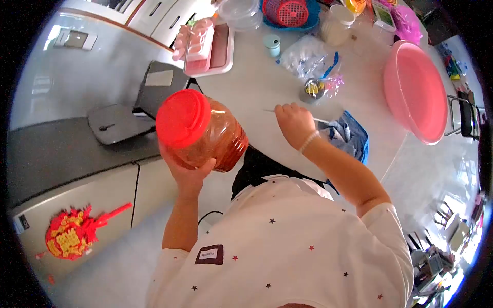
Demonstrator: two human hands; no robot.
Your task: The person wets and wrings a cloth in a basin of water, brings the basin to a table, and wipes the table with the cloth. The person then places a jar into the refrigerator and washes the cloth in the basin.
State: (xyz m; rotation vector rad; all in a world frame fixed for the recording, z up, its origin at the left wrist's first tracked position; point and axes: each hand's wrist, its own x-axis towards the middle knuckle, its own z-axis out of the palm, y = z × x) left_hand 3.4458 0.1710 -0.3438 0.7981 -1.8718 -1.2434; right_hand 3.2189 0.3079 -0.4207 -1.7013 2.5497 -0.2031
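Observation:
My left hand [185, 172] is wrapped round the lower side of a clear jar [221, 134] with a red lid [183, 118] and reddish contents. The jar is tilted, lid toward the upper left. To the right of it, over the white table [246, 87], my right hand [295, 123] is closed around a thin pale stick-like utensil [321, 120], whose narrow tip points left toward the jar. A blue and grey cloth [349, 134] lies just right of that hand. Above it sits a small dark-sided jar [312, 88] beside clear plastic bags [305, 55].
A large pink basin [416, 92] stands at the right. Pink trays [221, 49], clear tubs [240, 13], a light blue cup [271, 43] and a red basket [287, 13] line the far side. At the left are a dark counter [56, 154] and a grey bin [154, 92].

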